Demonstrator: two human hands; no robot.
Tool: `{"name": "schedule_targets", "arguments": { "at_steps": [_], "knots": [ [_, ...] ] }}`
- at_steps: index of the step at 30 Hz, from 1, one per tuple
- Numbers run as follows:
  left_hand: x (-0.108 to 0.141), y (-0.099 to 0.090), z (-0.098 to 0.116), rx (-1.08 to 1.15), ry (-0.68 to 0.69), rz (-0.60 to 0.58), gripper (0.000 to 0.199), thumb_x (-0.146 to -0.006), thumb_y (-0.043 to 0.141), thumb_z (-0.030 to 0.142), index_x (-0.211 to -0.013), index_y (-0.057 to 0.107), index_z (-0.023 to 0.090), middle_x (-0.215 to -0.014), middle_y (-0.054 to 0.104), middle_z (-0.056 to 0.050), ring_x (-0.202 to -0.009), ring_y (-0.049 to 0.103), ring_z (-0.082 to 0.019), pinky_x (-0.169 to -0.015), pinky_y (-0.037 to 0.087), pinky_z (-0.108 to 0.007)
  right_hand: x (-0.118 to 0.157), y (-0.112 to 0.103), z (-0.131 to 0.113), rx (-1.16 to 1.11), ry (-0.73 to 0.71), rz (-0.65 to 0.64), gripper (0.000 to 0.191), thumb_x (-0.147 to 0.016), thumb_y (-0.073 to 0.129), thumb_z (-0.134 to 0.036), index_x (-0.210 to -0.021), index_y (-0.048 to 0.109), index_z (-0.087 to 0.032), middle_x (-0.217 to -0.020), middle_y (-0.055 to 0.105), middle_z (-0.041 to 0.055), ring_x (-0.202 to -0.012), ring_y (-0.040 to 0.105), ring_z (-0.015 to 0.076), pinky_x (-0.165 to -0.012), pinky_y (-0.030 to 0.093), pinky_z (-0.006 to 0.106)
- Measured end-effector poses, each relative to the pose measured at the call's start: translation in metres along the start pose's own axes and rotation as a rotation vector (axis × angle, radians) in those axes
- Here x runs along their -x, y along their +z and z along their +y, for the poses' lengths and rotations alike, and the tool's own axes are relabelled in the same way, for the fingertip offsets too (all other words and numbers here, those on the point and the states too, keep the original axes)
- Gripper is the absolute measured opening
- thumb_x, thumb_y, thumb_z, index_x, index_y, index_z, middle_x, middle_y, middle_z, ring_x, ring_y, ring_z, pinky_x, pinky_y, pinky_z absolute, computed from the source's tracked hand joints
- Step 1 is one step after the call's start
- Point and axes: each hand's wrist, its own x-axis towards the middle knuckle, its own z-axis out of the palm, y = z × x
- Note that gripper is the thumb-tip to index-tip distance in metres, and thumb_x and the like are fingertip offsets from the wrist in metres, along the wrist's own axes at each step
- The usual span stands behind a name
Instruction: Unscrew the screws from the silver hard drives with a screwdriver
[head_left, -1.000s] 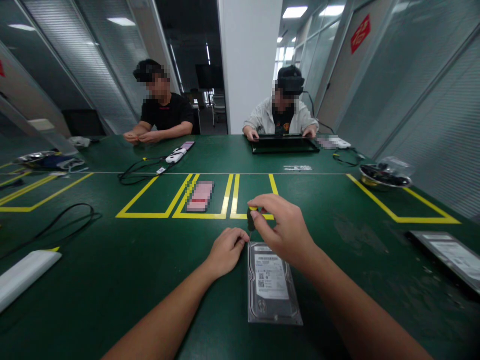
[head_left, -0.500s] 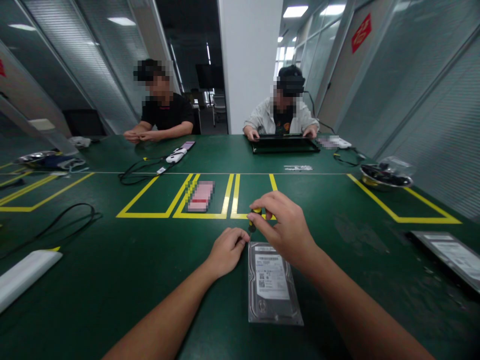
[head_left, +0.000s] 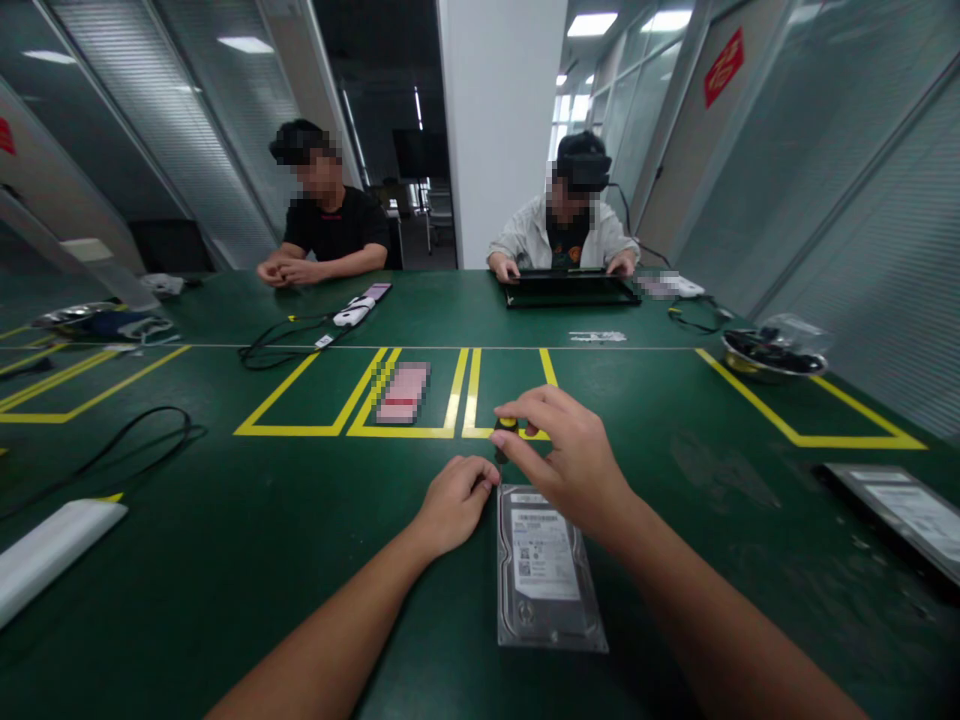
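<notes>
A hard drive (head_left: 541, 575) with a white label lies flat on the green table in front of me. My right hand (head_left: 570, 445) pinches a small black-and-yellow screwdriver (head_left: 505, 438) by its handle. The screwdriver stands nearly upright, its tip at the drive's far left corner. Beside that corner, my left hand (head_left: 455, 505) rests on the table with its fingers curled and fingertips close to the tip. Whatever the left fingertips may hold is too small to make out.
Another hard drive (head_left: 904, 510) lies at the right edge. A metal bowl (head_left: 776, 358) of dark parts stands at the back right. Two people sit across the table, one holding a dark panel (head_left: 570, 288). A white object (head_left: 56, 550) and cables lie left.
The screwdriver handle has turned and tilted slightly in my right hand, whose fingers have shifted a little. My left hand and the drive have stayed in place.
</notes>
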Motion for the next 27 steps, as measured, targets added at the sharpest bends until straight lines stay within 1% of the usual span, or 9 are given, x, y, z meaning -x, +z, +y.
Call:
{"name": "schedule_targets", "arguments": {
  "at_steps": [2, 5, 7, 11, 13, 17, 22, 24, 27],
  "knots": [
    [-0.0001, -0.0004, 0.0006, 0.003, -0.001, 0.001, 0.014, -0.089, 0.048, 0.014, -0.084, 0.059, 0.02, -0.089, 0.065, -0.001, -0.089, 0.055, -0.021, -0.078, 0.039, -0.031, -0.0001, 0.0003, 0.0, -0.002, -0.019, -0.008, 0.013, -0.09, 0.06, -0.021, -0.099, 0.069, -0.017, -0.094, 0.068, 0.006, -0.089, 0.062, 0.0168, -0.078, 0.05, 0.031],
    [0.0002, -0.0008, 0.001, 0.008, -0.002, 0.002, 0.014, -0.089, 0.049, 0.013, -0.085, 0.059, 0.02, -0.089, 0.065, -0.001, -0.089, 0.055, -0.021, -0.078, 0.04, -0.031, 0.0003, 0.0003, 0.0, -0.008, -0.05, -0.005, 0.017, -0.091, 0.055, -0.015, -0.102, 0.067, -0.018, -0.1, 0.071, 0.0055, -0.093, 0.064, 0.0178, -0.082, 0.05, 0.034],
    [0.0004, -0.0009, 0.001, 0.011, 0.001, 0.001, 0.014, -0.089, 0.049, 0.013, -0.085, 0.059, 0.02, -0.089, 0.065, -0.001, -0.089, 0.055, -0.02, -0.079, 0.04, -0.031, 0.0005, 0.0005, -0.0003, -0.017, -0.055, 0.002, 0.017, -0.09, 0.055, -0.016, -0.102, 0.067, -0.017, -0.103, 0.071, 0.0063, -0.097, 0.064, 0.0185, -0.086, 0.05, 0.035],
    [0.0006, -0.0004, 0.0006, 0.014, 0.003, 0.003, 0.014, -0.09, 0.049, 0.013, -0.085, 0.06, 0.02, -0.09, 0.065, -0.001, -0.089, 0.055, -0.02, -0.078, 0.04, -0.031, -0.0004, 0.0009, -0.0012, 0.007, -0.008, 0.03, 0.012, -0.088, 0.062, -0.021, -0.096, 0.069, -0.016, -0.096, 0.065, 0.0078, -0.091, 0.06, 0.0184, -0.08, 0.049, 0.034],
    [0.0004, 0.0001, -0.0003, 0.015, 0.002, 0.004, 0.014, -0.09, 0.049, 0.013, -0.085, 0.06, 0.02, -0.09, 0.065, 0.0, -0.089, 0.055, -0.02, -0.079, 0.04, -0.031, -0.0009, 0.0009, -0.0014, 0.028, -0.006, 0.036, 0.01, -0.087, 0.061, -0.018, -0.094, 0.068, -0.016, -0.091, 0.064, 0.0072, -0.087, 0.059, 0.0188, -0.078, 0.048, 0.034],
    [0.0002, 0.0012, -0.0025, 0.015, 0.009, 0.007, 0.014, -0.09, 0.05, 0.012, -0.086, 0.061, 0.02, -0.09, 0.065, 0.0, -0.09, 0.055, -0.02, -0.08, 0.04, -0.031, -0.0006, 0.0011, -0.0013, 0.01, -0.051, 0.04, 0.016, -0.086, 0.056, -0.012, -0.099, 0.066, -0.015, -0.097, 0.069, 0.0067, -0.091, 0.059, 0.0195, -0.082, 0.047, 0.036],
    [0.0009, 0.0019, -0.003, 0.015, 0.014, 0.014, 0.014, -0.09, 0.049, 0.013, -0.086, 0.06, 0.02, -0.091, 0.065, -0.001, -0.09, 0.055, -0.02, -0.079, 0.039, -0.031, 0.0002, 0.0021, -0.0005, 0.018, -0.007, 0.029, 0.012, -0.085, 0.066, -0.022, -0.094, 0.067, -0.014, -0.091, 0.065, 0.0075, -0.088, 0.058, 0.0198, -0.078, 0.047, 0.035],
    [0.0007, 0.0023, -0.0032, 0.016, 0.014, 0.014, 0.014, -0.09, 0.05, 0.013, -0.086, 0.06, 0.02, -0.091, 0.065, -0.001, -0.09, 0.055, -0.02, -0.079, 0.039, -0.031, 0.0002, 0.0025, 0.0, 0.028, -0.028, 0.034, 0.01, -0.085, 0.063, -0.018, -0.094, 0.066, -0.014, -0.091, 0.067, 0.0071, -0.088, 0.059, 0.0199, -0.079, 0.047, 0.035],
    [0.0, 0.0029, -0.0038, 0.019, 0.017, 0.012, 0.014, -0.09, 0.049, 0.013, -0.086, 0.06, 0.02, -0.09, 0.065, 0.0, -0.089, 0.055, -0.02, -0.079, 0.039, -0.031, 0.0003, 0.0033, 0.0008, 0.009, -0.063, 0.039, 0.014, -0.086, 0.058, -0.014, -0.099, 0.065, -0.015, -0.096, 0.069, 0.0064, -0.091, 0.06, 0.0193, -0.083, 0.047, 0.036]
  ]
}}
